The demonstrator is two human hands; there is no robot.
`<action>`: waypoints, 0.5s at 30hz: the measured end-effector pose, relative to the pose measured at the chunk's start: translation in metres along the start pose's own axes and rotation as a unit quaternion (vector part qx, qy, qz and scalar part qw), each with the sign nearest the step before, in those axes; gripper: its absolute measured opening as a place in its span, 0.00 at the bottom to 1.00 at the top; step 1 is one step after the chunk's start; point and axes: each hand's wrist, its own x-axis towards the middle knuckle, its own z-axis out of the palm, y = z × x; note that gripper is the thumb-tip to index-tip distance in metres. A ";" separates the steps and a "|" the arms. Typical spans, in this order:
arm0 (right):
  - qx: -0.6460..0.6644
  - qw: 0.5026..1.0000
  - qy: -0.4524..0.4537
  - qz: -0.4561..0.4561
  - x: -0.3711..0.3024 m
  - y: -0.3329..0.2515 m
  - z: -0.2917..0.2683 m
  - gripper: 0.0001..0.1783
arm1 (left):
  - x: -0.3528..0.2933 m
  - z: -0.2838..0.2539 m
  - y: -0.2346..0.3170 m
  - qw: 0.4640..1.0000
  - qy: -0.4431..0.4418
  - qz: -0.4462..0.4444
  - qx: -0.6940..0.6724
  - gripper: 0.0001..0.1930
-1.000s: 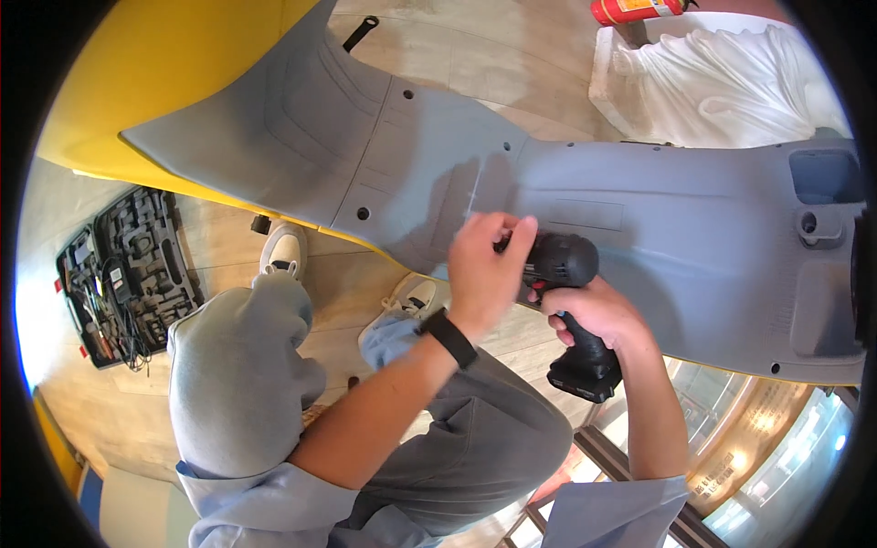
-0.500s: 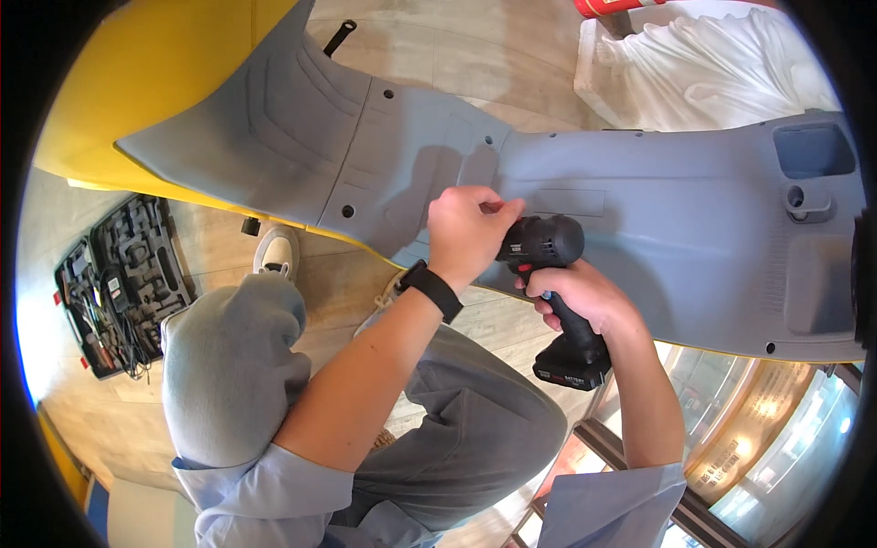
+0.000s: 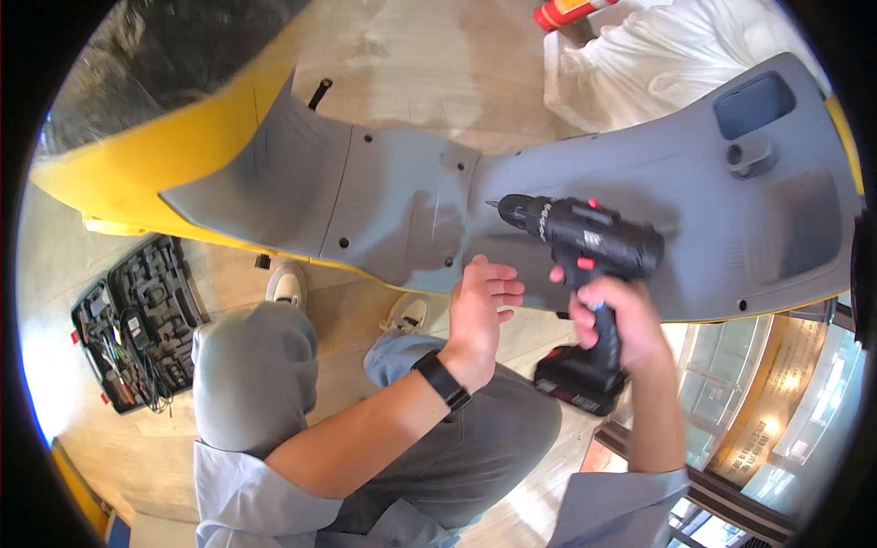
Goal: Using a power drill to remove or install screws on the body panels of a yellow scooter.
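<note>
Bare left hand (image 3: 481, 309) has come right off the front of the black pistol-shaped cordless drill (image 3: 598, 242) and opened up, and the drill's swung side-on with its slim metal bit (image 3: 493, 204) now showing.

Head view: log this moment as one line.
right hand: holds drill | left hand: open, apart from drill | grey panel: behind drill in view | toolbox: open, on floor

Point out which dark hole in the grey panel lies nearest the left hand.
It is the hole just left of the left hand, by the near edge of the grey panel; the panel's other holes lie clearly farther from that hand.
</note>
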 end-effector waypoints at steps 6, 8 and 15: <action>0.318 0.944 -0.071 -0.058 -0.028 0.103 0.046 0.27 | -0.047 0.004 0.025 0.991 -0.121 0.011 0.058 0.27; 0.336 0.936 -0.072 -0.081 -0.028 0.115 0.057 0.27 | -0.045 -0.007 0.025 0.987 -0.124 0.002 0.099 0.24; 0.324 0.939 -0.048 -0.104 -0.024 0.143 0.064 0.22 | -0.058 -0.021 0.000 0.991 -0.119 -0.034 0.048 0.18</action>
